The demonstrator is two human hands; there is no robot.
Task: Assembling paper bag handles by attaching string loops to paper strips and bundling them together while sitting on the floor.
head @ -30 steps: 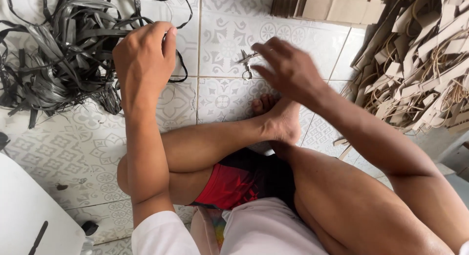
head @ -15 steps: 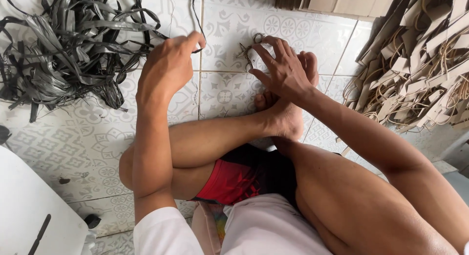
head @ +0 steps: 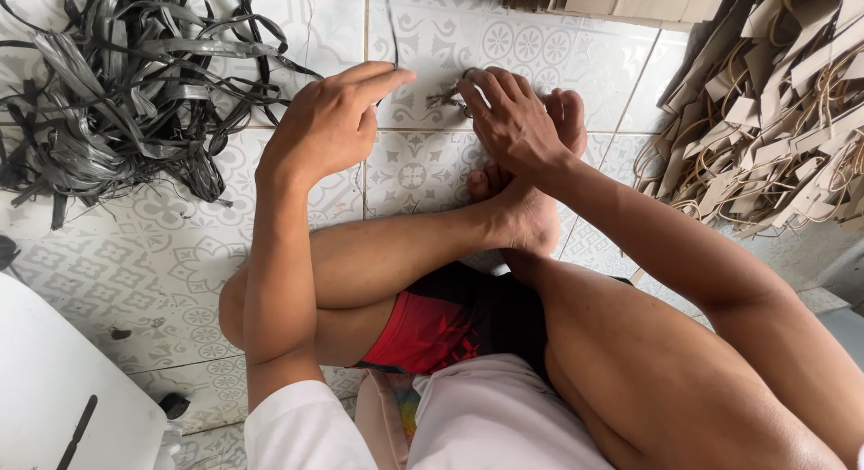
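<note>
Two bare hands work on the tiled floor point(head: 162, 254): right hand point(head: 508, 119) pinches small metal scissors point(head: 447, 98), left hand point(head: 328, 123) lies loosely curled, empty, beside them. Blades near toes point(head: 562, 110) risk a nick.

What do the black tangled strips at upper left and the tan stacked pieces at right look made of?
Black tangled strips: likely plastic strapping, flat bands with a slight sheen. Tan stacked pieces: apparently matte cardboard or kraft paper, folded, with cord-like loops.
</note>
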